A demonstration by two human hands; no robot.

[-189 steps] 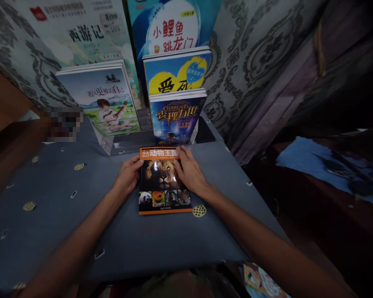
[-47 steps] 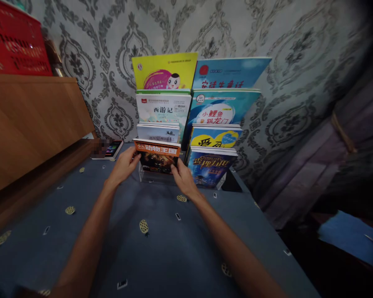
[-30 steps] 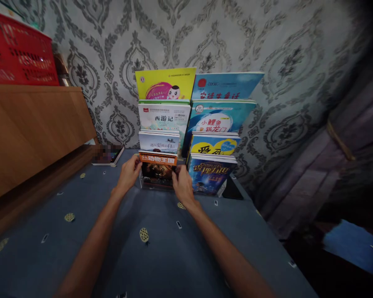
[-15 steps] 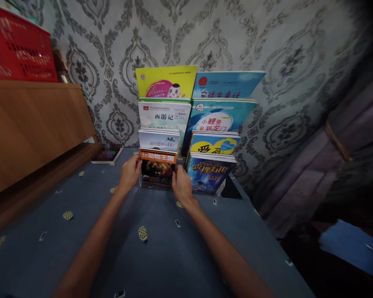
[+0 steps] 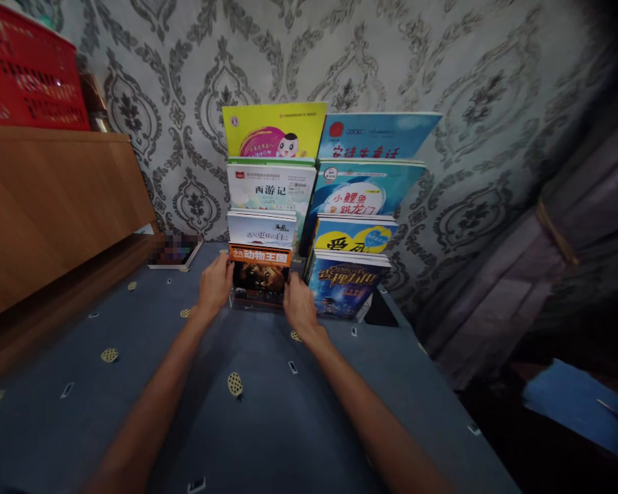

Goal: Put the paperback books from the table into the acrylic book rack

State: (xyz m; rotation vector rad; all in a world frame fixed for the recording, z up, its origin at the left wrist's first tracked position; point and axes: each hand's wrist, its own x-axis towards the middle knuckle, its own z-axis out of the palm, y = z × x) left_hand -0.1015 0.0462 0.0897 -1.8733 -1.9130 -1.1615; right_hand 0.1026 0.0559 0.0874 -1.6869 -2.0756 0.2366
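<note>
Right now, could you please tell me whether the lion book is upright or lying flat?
Upright: the lion book stands, cover facing out, between the left hand and right hand, title uppermost.

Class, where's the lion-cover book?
In the head view, the lion-cover book stands between the left hand and right hand, left of the navy book.

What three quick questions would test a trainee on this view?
1. Which edge of the rectangular orange-and-black lion-cover book does the left grip touch?
2. True or false: the red plastic basket sits on the brown wooden cabinet.
3. Which stands directly behind the dark-blue rectangular book: A) bright-yellow rectangular book; B) blue-and-yellow heart-cover book?

Key: 1. Left edge; 2. True; 3. B.
</note>
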